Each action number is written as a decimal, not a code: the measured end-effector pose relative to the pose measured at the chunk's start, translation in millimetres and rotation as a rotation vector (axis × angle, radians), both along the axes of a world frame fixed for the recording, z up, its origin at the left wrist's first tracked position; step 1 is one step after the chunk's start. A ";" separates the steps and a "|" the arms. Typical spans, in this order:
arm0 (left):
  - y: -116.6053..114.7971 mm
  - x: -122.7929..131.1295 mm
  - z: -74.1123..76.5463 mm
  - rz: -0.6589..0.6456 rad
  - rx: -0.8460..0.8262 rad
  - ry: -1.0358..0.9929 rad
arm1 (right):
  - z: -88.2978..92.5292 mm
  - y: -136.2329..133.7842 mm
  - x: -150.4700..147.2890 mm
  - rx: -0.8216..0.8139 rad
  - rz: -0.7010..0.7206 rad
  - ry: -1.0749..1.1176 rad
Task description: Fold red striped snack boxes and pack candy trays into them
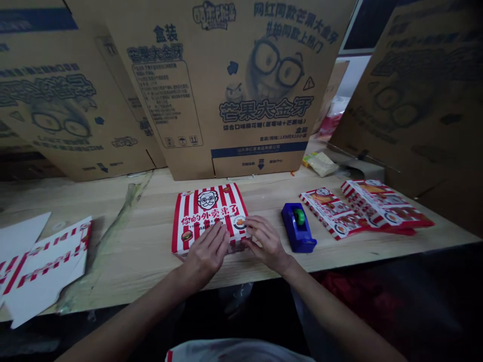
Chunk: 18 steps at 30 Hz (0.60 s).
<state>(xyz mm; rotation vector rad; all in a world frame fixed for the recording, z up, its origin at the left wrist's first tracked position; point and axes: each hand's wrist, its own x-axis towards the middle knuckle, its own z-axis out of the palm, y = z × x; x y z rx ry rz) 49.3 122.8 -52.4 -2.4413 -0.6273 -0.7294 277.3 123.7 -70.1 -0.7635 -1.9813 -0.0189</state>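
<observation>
A red-and-white striped snack box (207, 211), its lid down, lies on the table in front of me. My left hand (209, 251) rests on the box's front part, fingers stretched out and lying flat together. At the front right corner, my right hand (266, 244) has its fingers bent over the lid's edge with the thumb below, closed on the box. The corner itself is partly hidden by those fingers. Just right of that hand stands a blue tape dispenser (298, 229) with a green core (299, 217).
Flat striped cartons (49, 261) lie at the left table edge. Striped printed packs (385, 203) are stacked at the right, beside another flat pack (330, 208). Large cardboard boxes (211, 100) wall off the back. A small pale packet (320, 163) lies near them.
</observation>
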 end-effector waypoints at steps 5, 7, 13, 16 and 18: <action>1.6 -5.1 -9.1 0.010 -0.039 -0.116 | 9.6 8.6 -2.4 -0.075 0.087 0.040; 3.9 -1.0 -8.3 0.020 -0.061 -0.138 | 9.2 10.1 -5.6 -0.088 0.098 0.044; 7.0 9.9 -3.0 -0.018 -0.131 -0.103 | 0.4 9.0 -6.5 -0.067 0.122 0.011; 7.5 9.6 -3.7 -0.038 -0.146 -0.076 | -4.7 6.1 -5.8 -0.068 0.076 0.016; 7.1 4.5 -6.9 -0.058 -0.142 -0.057 | -7.0 4.4 -6.5 -0.059 0.044 0.004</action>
